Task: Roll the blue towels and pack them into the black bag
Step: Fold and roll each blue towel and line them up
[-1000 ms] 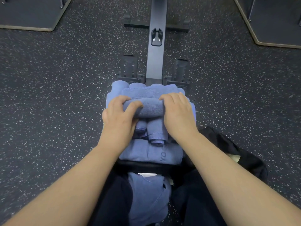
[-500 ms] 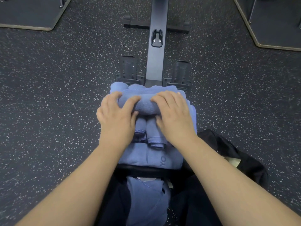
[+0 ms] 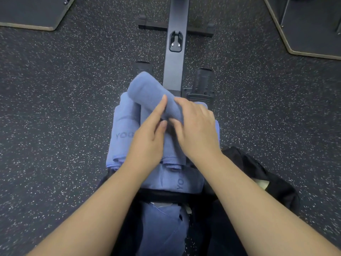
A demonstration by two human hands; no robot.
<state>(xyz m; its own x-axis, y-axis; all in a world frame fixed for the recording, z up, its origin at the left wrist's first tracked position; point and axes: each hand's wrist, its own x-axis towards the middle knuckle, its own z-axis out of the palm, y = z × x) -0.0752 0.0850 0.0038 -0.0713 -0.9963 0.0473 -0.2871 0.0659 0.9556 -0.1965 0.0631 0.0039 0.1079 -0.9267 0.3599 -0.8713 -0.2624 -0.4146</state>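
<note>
1. Both hands are meeting over a stack of blue towels: the left hand [image 3: 149,137] is lying with its fingers straight, index fingertip touching a rolled blue towel [image 3: 153,95], while the right hand [image 3: 197,130] is curling its fingers and thumb round the near end of that roll.
2. Nearest the camera, a loose blue towel [image 3: 164,224] is hanging down between the person's dark-clothed legs.
3. The black bag [image 3: 258,174] is lying on the floor at the right, just beside the right forearm, its mouth partly showing something pale inside.
4. A folded blue towel [image 3: 171,180] printed with grey letters is lying flat beneath the wrists, carrying further rolled towels [image 3: 125,126] lined up side by side, one of them reading "YOG".
5. The held roll is tilting diagonally, its far end pointing up and left above the other rolls.
6. Beyond the stack, the dark rail [image 3: 175,58] of an exercise machine is running away across the speckled floor [image 3: 64,108], with black footrests [image 3: 203,84] flanking it.
7. Dark mats [image 3: 29,12] are sitting at the far corners.
</note>
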